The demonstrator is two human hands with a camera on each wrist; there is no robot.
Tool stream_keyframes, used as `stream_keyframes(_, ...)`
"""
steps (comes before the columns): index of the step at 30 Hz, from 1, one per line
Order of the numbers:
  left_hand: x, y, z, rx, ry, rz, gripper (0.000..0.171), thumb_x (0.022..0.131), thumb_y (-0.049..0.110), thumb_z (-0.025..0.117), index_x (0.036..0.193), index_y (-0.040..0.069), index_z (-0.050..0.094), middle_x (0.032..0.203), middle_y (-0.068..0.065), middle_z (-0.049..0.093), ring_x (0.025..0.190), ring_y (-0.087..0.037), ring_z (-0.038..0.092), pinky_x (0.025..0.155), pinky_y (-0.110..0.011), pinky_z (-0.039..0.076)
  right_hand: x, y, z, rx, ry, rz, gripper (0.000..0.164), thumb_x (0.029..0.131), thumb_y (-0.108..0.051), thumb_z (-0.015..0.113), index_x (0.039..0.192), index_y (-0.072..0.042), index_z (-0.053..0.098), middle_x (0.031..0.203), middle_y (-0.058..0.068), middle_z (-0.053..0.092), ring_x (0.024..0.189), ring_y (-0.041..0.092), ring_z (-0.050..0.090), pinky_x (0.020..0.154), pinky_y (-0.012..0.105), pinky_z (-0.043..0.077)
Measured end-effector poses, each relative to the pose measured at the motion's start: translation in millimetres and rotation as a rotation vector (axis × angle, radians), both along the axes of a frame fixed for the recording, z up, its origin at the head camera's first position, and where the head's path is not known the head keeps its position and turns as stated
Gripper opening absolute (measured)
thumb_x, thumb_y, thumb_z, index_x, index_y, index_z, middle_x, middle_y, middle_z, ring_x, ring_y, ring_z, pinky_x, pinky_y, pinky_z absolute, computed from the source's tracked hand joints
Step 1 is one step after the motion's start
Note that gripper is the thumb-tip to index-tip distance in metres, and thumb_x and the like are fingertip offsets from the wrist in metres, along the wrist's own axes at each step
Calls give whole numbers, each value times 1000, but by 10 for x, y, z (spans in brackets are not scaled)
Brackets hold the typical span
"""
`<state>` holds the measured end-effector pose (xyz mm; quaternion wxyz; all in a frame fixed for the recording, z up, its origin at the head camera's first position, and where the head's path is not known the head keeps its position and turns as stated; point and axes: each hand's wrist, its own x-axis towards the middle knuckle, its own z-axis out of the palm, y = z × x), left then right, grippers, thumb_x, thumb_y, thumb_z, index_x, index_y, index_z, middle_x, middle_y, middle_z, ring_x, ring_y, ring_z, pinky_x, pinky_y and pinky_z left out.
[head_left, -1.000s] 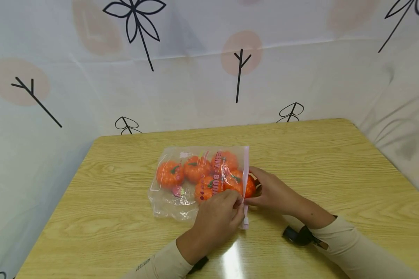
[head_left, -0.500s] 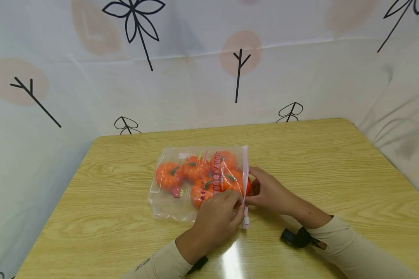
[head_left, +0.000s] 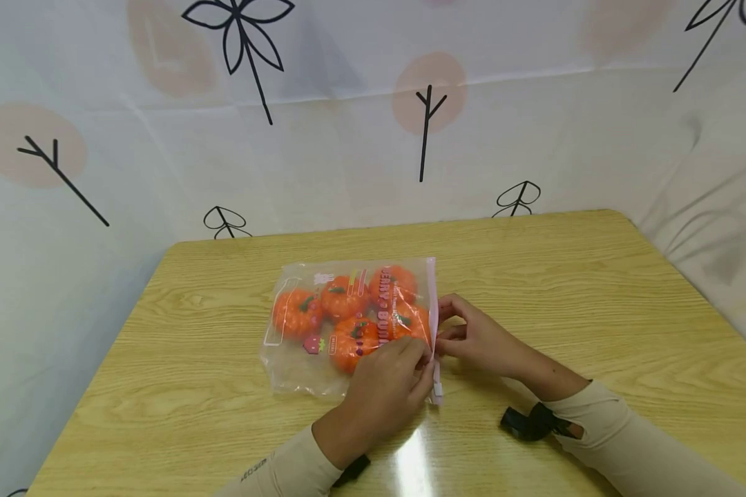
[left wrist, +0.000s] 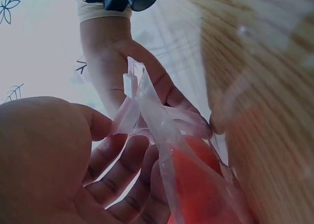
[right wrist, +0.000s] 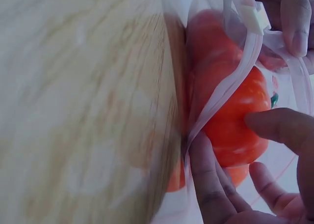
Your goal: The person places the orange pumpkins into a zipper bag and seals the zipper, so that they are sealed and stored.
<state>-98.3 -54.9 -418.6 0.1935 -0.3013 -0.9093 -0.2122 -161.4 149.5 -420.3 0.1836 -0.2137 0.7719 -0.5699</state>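
A clear zip bag point(head_left: 298, 369) with pink print lies on the table, its pink-edged mouth facing right. Several small orange toy pumpkins point(head_left: 297, 313) with green stems are inside it. My left hand point(head_left: 388, 386) pinches the near part of the bag's mouth between thumb and fingers. At the mouth is my right hand point(head_left: 481, 342). In the right wrist view, its thumb touches the pumpkin point(right wrist: 235, 121) nearest the opening, while other fingers lie along the lower rim. The mouth stands apart there, with a white slider point(right wrist: 255, 18) at its near end. My left hand partly covers the pumpkins.
The wooden table point(head_left: 566, 276) extends around the bag. White cloth point(head_left: 348, 159) with plant drawings hangs behind and at the sides. A black wrist camera point(head_left: 525, 422) sits under my right forearm.
The pumpkin at the mouth has slid left, fully into the bag, and my right hand followed slightly. The other pumpkins and the bag shifted a little left. My left hand kept its pinch.
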Motion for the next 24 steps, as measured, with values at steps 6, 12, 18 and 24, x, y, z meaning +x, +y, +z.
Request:
stream_keyframes(6,0,2,3,-9,-19,5,12,94,26,65,86,20,58,74,11,52,61,-1,42,54,-14,31,-2,-7,-27,20,-16,13,24,94,-8,66,111,2,52,112,18,57,102,25,69,80,27,57)
stream_keyframes(12,-1,0,2,-16,-14,2,12,95,26,64,88,18,59,74,10,53,61,-3,44,53,-15,34,-10,10,-45,56,20,74,31,98,-15,63,124,0,58,119,17,63,111,29,66,86,27,56)
stream_keyframes(18,-5,-5,13,-26,-15,7,11,94,27,65,90,18,60,75,9,55,62,-4,46,52,-16,36,-4,11,-33,96,84,126,32,101,-17,59,129,-3,61,124,14,66,116,29,63,93,22,51)
stream_keyframes(24,-5,-9,17,-27,-35,8,11,94,27,65,90,18,60,76,10,54,62,-3,44,52,-15,33,-2,16,-36,101,83,167,31,103,-17,55,131,-4,60,126,13,67,121,30,60,97,20,48)
